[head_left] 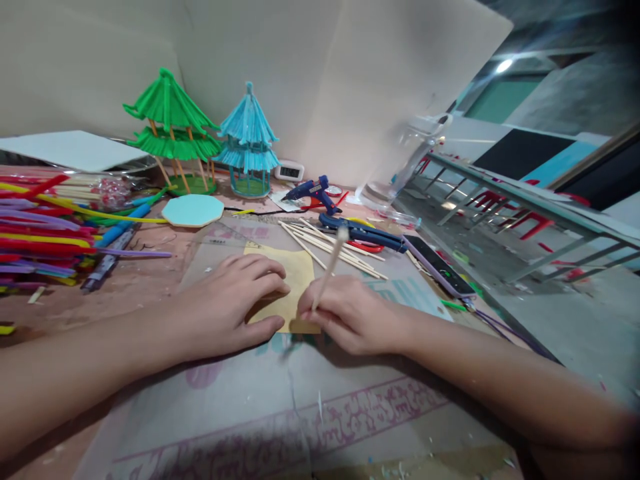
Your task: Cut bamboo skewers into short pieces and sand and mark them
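Observation:
My left hand (227, 303) lies flat with its fingers stretched out, pressing down a yellow sheet of paper (295, 277) on the table. My right hand (350, 313) is closed around a thin pencil-like stick (329, 263) with a white end. The stick's lower tip rests at the paper's right edge. Both forearms reach in from the bottom of the view. The paper lies on a clear plastic mat with pink print (300, 413).
A pile of coloured straws (40, 227) lies at the left. Green (173, 130) and blue (249, 143) straw pagodas stand at the back. A blue glue gun (313, 191), wooden sticks (330, 250), scissors (365, 235) and a phone (440, 267) lie beyond my hands. The table edge runs along the right.

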`<action>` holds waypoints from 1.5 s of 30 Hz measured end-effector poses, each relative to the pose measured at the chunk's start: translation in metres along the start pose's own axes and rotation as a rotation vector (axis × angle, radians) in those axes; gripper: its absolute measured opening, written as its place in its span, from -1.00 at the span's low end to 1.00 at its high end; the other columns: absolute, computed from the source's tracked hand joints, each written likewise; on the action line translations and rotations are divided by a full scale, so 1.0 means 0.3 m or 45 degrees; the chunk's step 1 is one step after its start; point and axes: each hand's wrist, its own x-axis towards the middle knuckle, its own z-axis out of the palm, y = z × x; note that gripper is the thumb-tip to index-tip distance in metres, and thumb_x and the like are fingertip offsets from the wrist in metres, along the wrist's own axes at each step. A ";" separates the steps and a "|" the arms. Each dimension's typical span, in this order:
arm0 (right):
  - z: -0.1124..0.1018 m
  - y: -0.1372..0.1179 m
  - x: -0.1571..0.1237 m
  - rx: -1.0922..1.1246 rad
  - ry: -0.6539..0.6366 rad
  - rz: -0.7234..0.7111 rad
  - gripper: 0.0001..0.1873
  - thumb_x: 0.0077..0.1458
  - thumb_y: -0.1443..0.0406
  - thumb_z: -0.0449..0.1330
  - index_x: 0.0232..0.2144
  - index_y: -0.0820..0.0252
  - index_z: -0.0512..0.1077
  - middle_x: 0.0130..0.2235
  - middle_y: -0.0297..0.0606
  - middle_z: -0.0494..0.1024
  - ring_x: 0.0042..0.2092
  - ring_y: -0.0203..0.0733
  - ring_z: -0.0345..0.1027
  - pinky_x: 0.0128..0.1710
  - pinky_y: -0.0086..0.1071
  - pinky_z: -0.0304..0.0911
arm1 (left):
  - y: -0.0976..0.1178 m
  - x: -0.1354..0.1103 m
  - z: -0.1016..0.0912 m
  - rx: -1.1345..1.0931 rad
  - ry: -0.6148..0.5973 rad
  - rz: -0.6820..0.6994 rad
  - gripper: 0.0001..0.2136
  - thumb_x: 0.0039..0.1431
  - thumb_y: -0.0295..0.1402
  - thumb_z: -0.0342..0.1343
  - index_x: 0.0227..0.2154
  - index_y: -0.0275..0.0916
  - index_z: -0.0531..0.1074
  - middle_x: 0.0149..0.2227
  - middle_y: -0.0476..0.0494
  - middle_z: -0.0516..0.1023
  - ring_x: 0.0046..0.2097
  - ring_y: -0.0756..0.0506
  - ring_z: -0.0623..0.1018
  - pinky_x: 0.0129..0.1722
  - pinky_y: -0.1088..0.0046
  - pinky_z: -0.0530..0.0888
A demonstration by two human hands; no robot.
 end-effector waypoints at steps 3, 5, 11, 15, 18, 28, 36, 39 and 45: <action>0.001 0.038 0.003 -0.008 0.121 0.222 -0.85 0.27 0.33 0.04 -0.35 0.17 0.36 -0.40 -0.23 0.52 -0.37 -0.19 0.37 -0.34 -0.36 0.22 | 0.000 -0.001 0.000 0.016 -0.006 -0.026 -0.69 0.24 -0.15 0.09 -0.04 -0.15 0.49 0.08 -0.21 0.47 0.14 -0.30 0.41 0.14 0.05 0.33; 0.004 0.068 0.006 0.236 0.288 0.470 -0.83 0.29 0.26 0.06 -0.37 0.15 0.33 -0.49 -0.32 0.47 -0.44 -0.23 0.33 -0.41 -0.39 0.19 | -0.001 -0.001 0.001 0.018 -0.012 -0.048 -0.68 0.25 -0.14 0.08 -0.03 -0.15 0.48 0.08 -0.20 0.46 0.15 -0.29 0.40 0.15 0.04 0.32; 0.015 0.074 0.018 1.638 0.522 0.768 -0.74 0.25 0.11 0.17 -0.37 0.16 0.33 -0.57 -0.39 0.50 -0.61 -0.34 0.26 -0.57 -0.48 0.20 | -0.004 -0.004 0.002 -0.008 0.004 -0.041 -0.68 0.26 -0.13 0.07 -0.01 -0.14 0.47 0.07 -0.18 0.45 0.14 -0.24 0.41 0.15 0.10 0.33; 0.017 0.058 0.019 1.891 0.450 0.745 -0.80 0.28 0.20 0.16 -0.36 0.19 0.39 -0.56 -0.35 0.55 -0.60 -0.36 0.30 -0.56 -0.51 0.25 | -0.007 -0.008 0.006 -0.016 0.019 -0.029 -0.67 0.27 -0.12 0.07 0.00 -0.13 0.46 0.07 -0.17 0.44 0.13 -0.24 0.41 0.14 0.10 0.34; 0.018 0.058 0.017 1.927 0.414 0.728 -0.79 0.32 0.22 0.11 -0.35 0.19 0.40 -0.55 -0.33 0.56 -0.57 -0.35 0.36 -0.53 -0.50 0.28 | -0.006 -0.007 0.007 -0.017 0.023 -0.036 -0.67 0.26 -0.12 0.07 -0.01 -0.13 0.47 0.07 -0.18 0.44 0.13 -0.26 0.41 0.14 0.08 0.34; 0.028 0.047 0.014 1.894 0.351 0.688 -0.78 0.36 0.22 0.08 -0.31 0.20 0.38 -0.49 -0.31 0.57 -0.49 -0.36 0.40 -0.42 -0.51 0.30 | 0.000 -0.005 0.004 -0.048 0.030 -0.061 -0.67 0.24 -0.13 0.08 -0.01 -0.14 0.48 0.07 -0.19 0.45 0.12 -0.28 0.43 0.14 0.07 0.36; 0.032 0.044 0.017 1.766 0.364 0.643 -0.71 0.27 0.08 0.19 -0.34 0.19 0.38 -0.49 -0.36 0.49 -0.47 -0.34 0.34 -0.42 -0.47 0.22 | -0.002 -0.005 0.006 -0.030 0.015 -0.052 -0.67 0.25 -0.13 0.07 0.00 -0.13 0.47 0.08 -0.18 0.45 0.14 -0.25 0.41 0.16 0.07 0.35; 0.028 0.025 0.009 1.414 0.413 0.651 -0.62 0.31 0.00 0.11 -0.36 0.17 0.34 -0.50 -0.39 0.41 -0.49 -0.33 0.26 -0.45 -0.45 0.17 | -0.003 -0.006 0.007 -0.020 0.014 -0.048 -0.66 0.26 -0.13 0.07 0.01 -0.13 0.46 0.08 -0.19 0.45 0.15 -0.25 0.40 0.16 0.08 0.34; 0.012 0.038 -0.011 0.274 0.048 0.224 -0.72 0.39 0.21 -0.05 -0.32 0.17 0.35 -0.34 -0.23 0.50 -0.28 -0.19 0.37 -0.22 -0.33 0.26 | -0.006 -0.005 0.010 -0.029 0.004 -0.068 -0.66 0.24 -0.12 0.07 0.01 -0.11 0.47 0.10 -0.18 0.45 0.16 -0.27 0.39 0.17 0.06 0.33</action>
